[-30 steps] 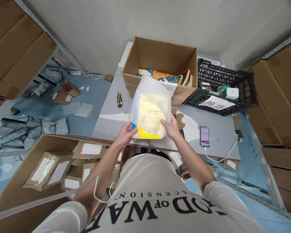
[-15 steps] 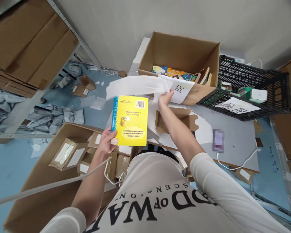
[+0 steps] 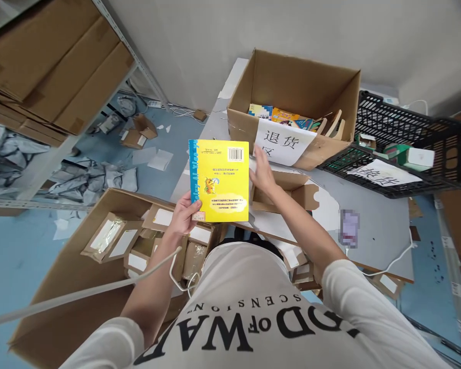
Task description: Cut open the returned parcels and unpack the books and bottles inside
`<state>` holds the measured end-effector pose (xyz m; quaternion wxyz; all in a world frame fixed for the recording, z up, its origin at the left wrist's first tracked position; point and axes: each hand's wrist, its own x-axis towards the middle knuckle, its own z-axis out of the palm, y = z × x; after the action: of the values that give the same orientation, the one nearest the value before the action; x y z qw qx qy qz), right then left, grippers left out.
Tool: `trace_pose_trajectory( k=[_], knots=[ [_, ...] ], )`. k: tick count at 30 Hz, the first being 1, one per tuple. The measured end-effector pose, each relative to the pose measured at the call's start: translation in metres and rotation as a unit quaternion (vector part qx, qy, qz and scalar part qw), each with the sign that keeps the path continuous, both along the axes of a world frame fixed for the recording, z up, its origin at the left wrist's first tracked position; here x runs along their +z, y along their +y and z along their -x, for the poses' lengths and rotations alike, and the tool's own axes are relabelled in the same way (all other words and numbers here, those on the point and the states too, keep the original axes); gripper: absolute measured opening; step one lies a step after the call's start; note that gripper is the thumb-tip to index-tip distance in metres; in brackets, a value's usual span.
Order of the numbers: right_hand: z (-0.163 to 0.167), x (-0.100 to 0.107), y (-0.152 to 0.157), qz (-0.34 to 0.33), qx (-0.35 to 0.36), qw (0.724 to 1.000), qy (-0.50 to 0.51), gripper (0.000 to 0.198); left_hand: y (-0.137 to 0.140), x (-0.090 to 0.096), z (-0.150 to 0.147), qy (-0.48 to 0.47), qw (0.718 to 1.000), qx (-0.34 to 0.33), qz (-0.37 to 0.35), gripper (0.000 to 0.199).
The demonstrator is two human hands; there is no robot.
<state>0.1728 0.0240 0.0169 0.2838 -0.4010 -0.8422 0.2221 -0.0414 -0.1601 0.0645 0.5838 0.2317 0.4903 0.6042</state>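
Grey table [image 3: 388,236] behind yellow book [image 3: 226,180] in left hand [image 3: 184,213]

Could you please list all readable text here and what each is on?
"退货区": sign on cardboard box, last character partly hidden.
"换货": sheet on black crate.
"OD OF WA": shirt, outer letters unclear.
"SCENSION": same shirt.
Perhaps "Ai Xiao": blue edge of yellow book.
Too small or blurred: the book's remaining print, boxed books, phone.
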Motion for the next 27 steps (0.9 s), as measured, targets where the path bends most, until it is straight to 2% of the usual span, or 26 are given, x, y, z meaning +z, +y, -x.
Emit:
trace_pose_trajectory(
  k=[3, 6, 13, 17, 20, 22, 25, 27],
  knots=[
    [-0.057, 0.01, -0.019, -0.129, 0.012, 0.992, 0.014, 0.066, 0.011, 0.001, -0.013, -0.021, 0.999, -0.044, 0.009, 0.055],
    [-0.1, 0.014, -0.043, -0.203, 0.018, 0.979, -0.004, 0.053, 0.024, 0.001, -0.033, -0.047, 0.994, -0.093, 0.02, 0.057],
    [-0.157, 0.017, -0.076, -0.225, 0.007, 0.974, -0.015, 0.034, 0.041, 0.004, -0.09, -0.092, 0.973, -0.207, 0.04, 0.062],
    [-0.174, 0.016, -0.088, -0.226, -0.025, 0.974, 0.019, 0.027, 0.046, 0.009, -0.103, -0.093, 0.966, -0.239, 0.042, 0.065],
    [-0.178, 0.019, -0.097, -0.17, -0.097, 0.978, 0.07, 0.028, 0.054, 0.007, -0.102, -0.073, 0.958, -0.276, 0.008, 0.075],
    [-0.179, 0.024, -0.103, -0.101, -0.156, 0.976, 0.11, 0.032, 0.061, 0.002, -0.101, 0.0, 0.959, -0.281, -0.031, 0.079],
    [-0.178, 0.034, -0.109, 0.049, -0.213, 0.958, 0.185, 0.039, 0.07, -0.01, -0.109, 0.158, 0.959, -0.224, -0.077, 0.071],
    [-0.177, 0.039, -0.112, 0.163, -0.225, 0.932, 0.234, 0.045, 0.071, -0.018, -0.119, 0.185, 0.953, -0.221, -0.09, 0.066]
  ],
)
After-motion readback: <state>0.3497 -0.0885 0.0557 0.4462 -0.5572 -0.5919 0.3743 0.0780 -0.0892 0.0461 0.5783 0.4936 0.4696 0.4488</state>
